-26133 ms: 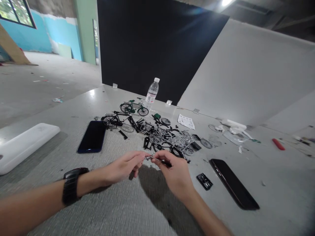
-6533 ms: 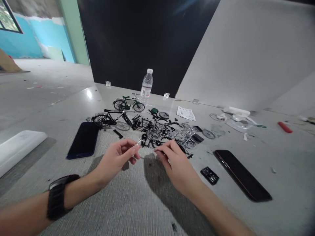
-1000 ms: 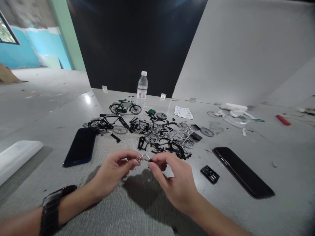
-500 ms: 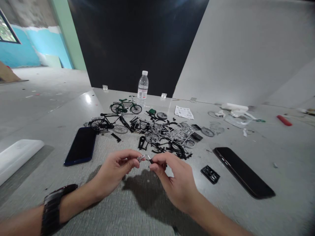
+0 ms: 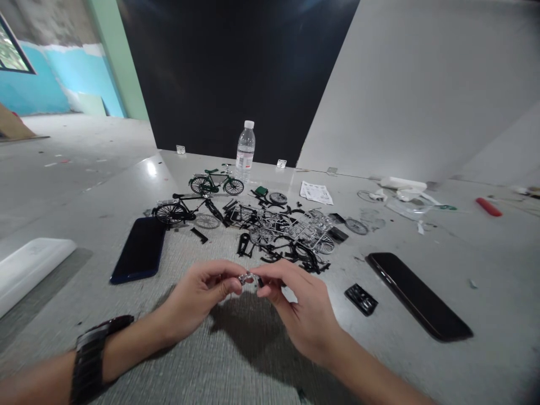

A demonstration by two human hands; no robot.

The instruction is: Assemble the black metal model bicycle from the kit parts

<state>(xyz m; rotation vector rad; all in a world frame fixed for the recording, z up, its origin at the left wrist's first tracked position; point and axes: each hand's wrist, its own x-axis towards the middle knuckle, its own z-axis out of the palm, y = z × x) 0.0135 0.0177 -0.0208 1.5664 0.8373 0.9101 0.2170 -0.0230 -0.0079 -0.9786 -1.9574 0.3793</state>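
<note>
My left hand (image 5: 205, 295) pinches a small silver miniature handlebar (image 5: 248, 277) between thumb and forefinger. My right hand (image 5: 299, 309) is closed on the handlebar's other end, at a small black tip that its fingers partly hide. Both hands are close together above the grey surface. Just beyond them lies a heap of silver and black model bicycle parts (image 5: 291, 228). A black model bicycle (image 5: 179, 210) stands left of the heap, its front end among loose parts. Behind it is a green model bicycle (image 5: 216, 183) with both wheels on.
Phones lie on both sides: a dark blue one (image 5: 140, 247) left, a black one (image 5: 417, 295) right. Right of my hands is a small black parts piece (image 5: 361, 298). A water bottle (image 5: 245, 149) and printed sheets (image 5: 316, 192) stand farther back. A white object (image 5: 36, 264) lies far left.
My right forefinger has shifted left over the silver handlebar, and the fingertips of both hands are closer together. The handlebar has turned slightly; the other things have stayed put.
</note>
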